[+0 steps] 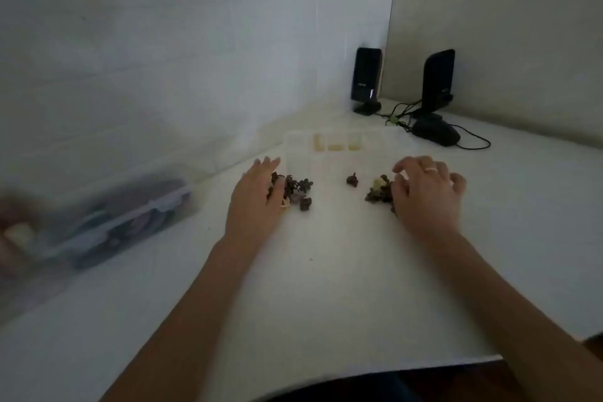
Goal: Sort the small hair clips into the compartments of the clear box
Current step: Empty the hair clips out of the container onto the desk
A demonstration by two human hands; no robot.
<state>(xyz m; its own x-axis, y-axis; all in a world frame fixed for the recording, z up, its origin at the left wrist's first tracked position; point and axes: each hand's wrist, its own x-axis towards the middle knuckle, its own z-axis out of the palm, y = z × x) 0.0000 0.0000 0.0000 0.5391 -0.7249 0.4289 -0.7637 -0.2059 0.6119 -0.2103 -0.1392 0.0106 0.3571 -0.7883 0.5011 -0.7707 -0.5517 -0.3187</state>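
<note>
Resting on two loose piles of small hair clips (295,189) on the table (326,271) before the clear box (339,143), left hand (257,196) lay flat and right hand (424,192) loosely curled, neither visibly pinching these apparently light, stiff, snag-prone clips, probably best taken singly by the body.

You are at a white table (326,287) set into a corner. On it, at the middle, lies the clear box (339,143), with dark hair clips in a left heap (298,191), a single clip (352,180) and a right heap (378,191) just near of it. Your hands rest on the two heaps. Far right stand two black speakers (367,78) with a mouse (435,134) and cables. At the left lies a blurred plastic case (130,219).
</note>
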